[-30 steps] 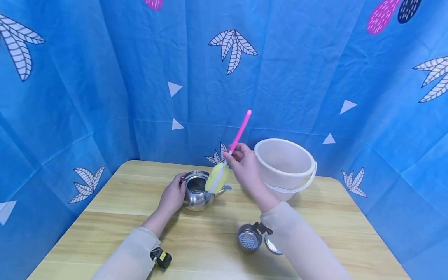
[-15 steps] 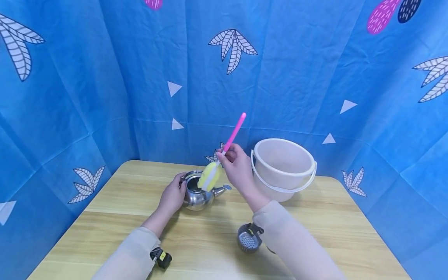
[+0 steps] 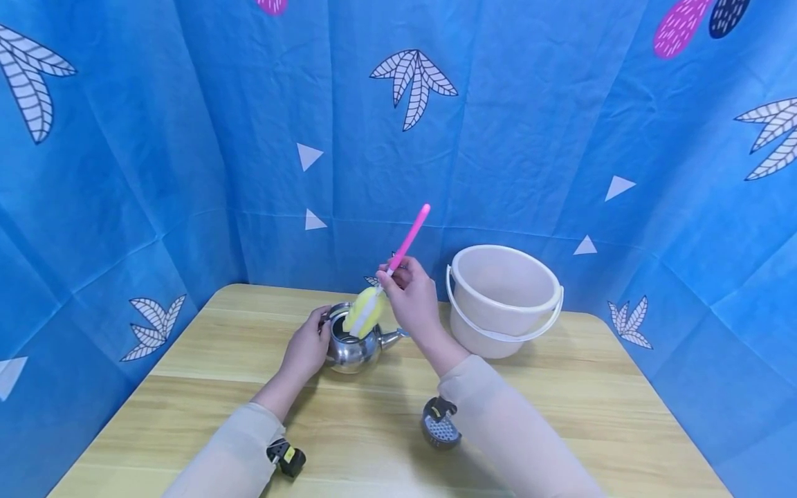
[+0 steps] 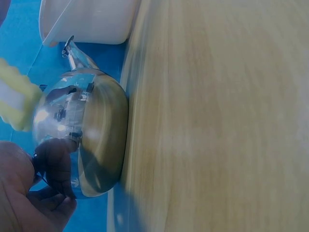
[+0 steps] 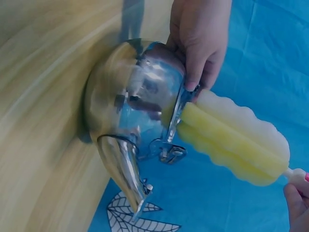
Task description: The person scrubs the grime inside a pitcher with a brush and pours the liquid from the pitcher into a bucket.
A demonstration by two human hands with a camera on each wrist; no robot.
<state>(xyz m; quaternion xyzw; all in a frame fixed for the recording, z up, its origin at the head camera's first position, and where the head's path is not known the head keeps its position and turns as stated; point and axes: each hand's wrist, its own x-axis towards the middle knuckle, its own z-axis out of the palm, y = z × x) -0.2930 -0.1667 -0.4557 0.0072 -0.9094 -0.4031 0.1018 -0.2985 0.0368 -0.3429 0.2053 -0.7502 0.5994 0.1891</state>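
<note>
A shiny steel teapot (image 3: pixel 350 357) stands on the table without a lid, its spout toward the right. My left hand (image 3: pixel 309 348) grips it on the handle side, thumb near the rim in the right wrist view. Between thumb and fingers, my right hand (image 3: pixel 412 299) pinches the white neck of a sponge bottle brush (image 3: pixel 407 243) with a pink handle tilted up. Its yellow-and-white sponge head (image 5: pixel 236 140) slants down, the tip right at the teapot's mouth. The left wrist view shows the sponge's scalloped edge beside the steel body (image 4: pixel 104 125).
A white bucket (image 3: pixel 498 325) with a bail handle stands at the back right. A perforated metal strainer cup (image 3: pixel 441 430) sits on the wooden table (image 3: pixel 349 429), partly under the right forearm. Blue patterned cloth (image 3: pixel 398 166) rises behind and at both sides.
The right hand has moved left and slightly down, bringing the sponge head from beside the teapot to its mouth. The left hand and teapot have stayed put; the forearm now covers a round metal piece.
</note>
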